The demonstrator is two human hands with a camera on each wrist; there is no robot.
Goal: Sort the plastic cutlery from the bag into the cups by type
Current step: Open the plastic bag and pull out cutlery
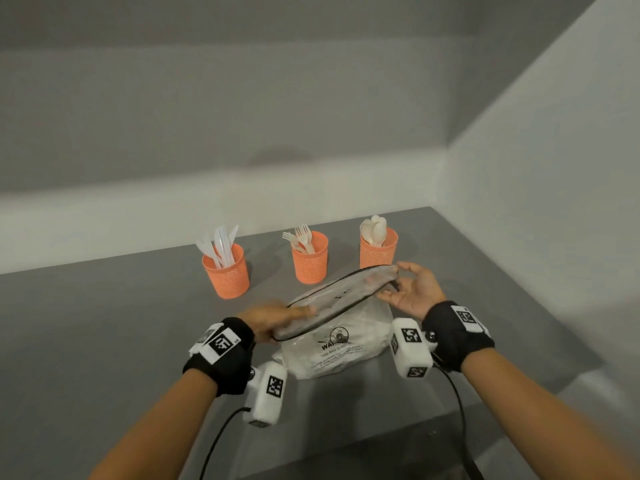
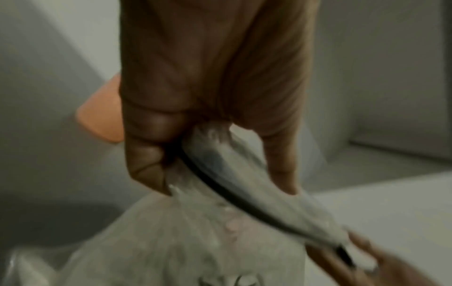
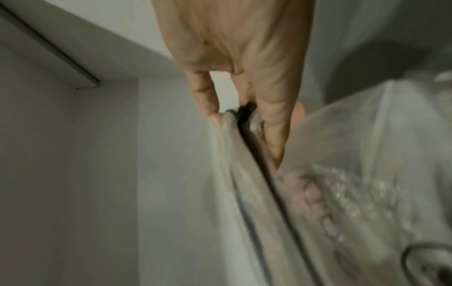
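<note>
Left hand (image 1: 273, 318) pinches the near-left end of the bag (image 1: 332, 344) mouth, fingers curled round the black-edged rim; left wrist view confirms thumb and fingers (image 2: 149, 154) clamped on the rim. Bag is clear plastic with printed warning text, and sits on the grey table (image 1: 104, 323) at near centre, between the two hands. The mouth rim (image 1: 343, 289) is pulled into a long narrow slit whose long axis runs from near-left up to far-right, rising toward the right hand. The bag body hangs below the rim down to the table. Contents too blurred to tell.

Far side of the table, three orange mesh cups in a row, all upright. Left cup (image 1: 227, 271) holds knives (image 1: 220, 245), blades up, leaning slightly. Middle cup (image 1: 310, 259) holds forks (image 1: 301, 239), tines up. Right cup (image 1: 378, 251) holds spoons (image 1: 374, 230), bowls up. Right cup stands just beyond the far-right end of the bag rim.

Right hand (image 1: 414, 289) pinches the far-right end of the rim, thumb on top, other fingers loosely spread below, palm turned up. Right wrist view shows fingertips (image 3: 274, 123) either side of the black rim. Both wrists wear black bands with white marker tags.
</note>
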